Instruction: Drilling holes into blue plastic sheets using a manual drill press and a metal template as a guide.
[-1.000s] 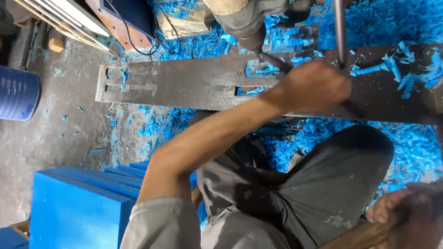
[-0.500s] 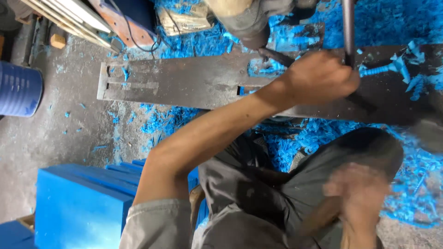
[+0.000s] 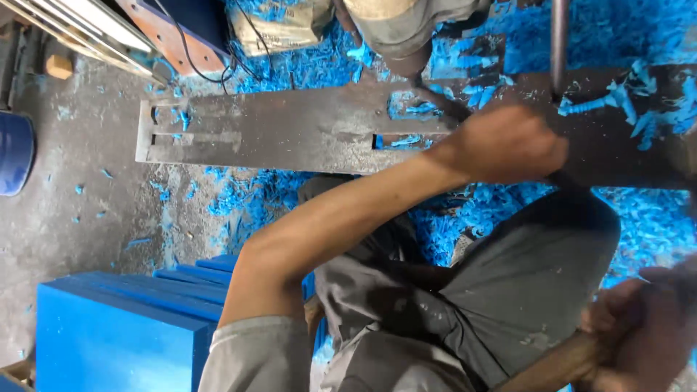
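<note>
My left hand (image 3: 501, 145) is closed in a fist around a dark slanted handle (image 3: 443, 101). The handle crosses a long, slotted steel plate (image 3: 290, 131). Just right of the fist, a thin upright metal rod (image 3: 559, 43) comes down to the plate. Blue plastic shavings (image 3: 465, 218) lie on the plate and on the floor beneath it. My right hand (image 3: 639, 319) is low at the right edge beside my grey-trousered knee. It is blurred, its fingers look curled, and I cannot tell whether it holds anything.
Stacked blue panels (image 3: 116, 327) stand at the lower left. A dark blue drum (image 3: 14, 152) sits at the left edge. Pale metal profiles (image 3: 72, 29), a black cable (image 3: 189, 51) and a sack (image 3: 283, 25) lie along the top. A beige-grey rounded body (image 3: 406, 29) hangs over the plate.
My left fist has dropped slightly on the handle, away from the upright rod. My right hand swung in over my lap, then back out to the right edge.
</note>
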